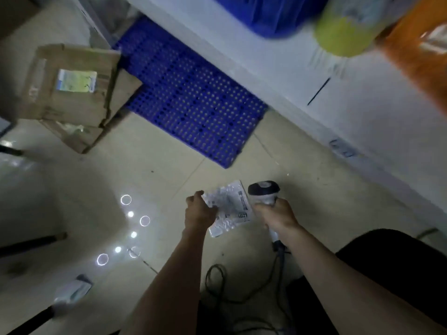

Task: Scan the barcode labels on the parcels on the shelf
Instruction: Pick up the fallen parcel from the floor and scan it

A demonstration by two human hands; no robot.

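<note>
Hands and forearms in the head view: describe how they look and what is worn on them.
Both forearms are bare up to the bottom edge of the picture: no sleeves show. The left hand and right hand wear no gloves. No watch, band or ring is visible, though the picture is dim and slightly blurred. Dark clothing shows below the right arm.

Parcel storeroom: white shelf (290,76), cardboard boxes (72,93), blue plastic pallet (188,100), tiled floor (96,189).

Parcel (228,209): crinkly glossy plastic bag w/ paper label; scanner (264,193) smooth plastic; floor (169,175) glossy tile; pallet (191,97) perforated plastic; boxes (72,85) matt cardboard.
</note>
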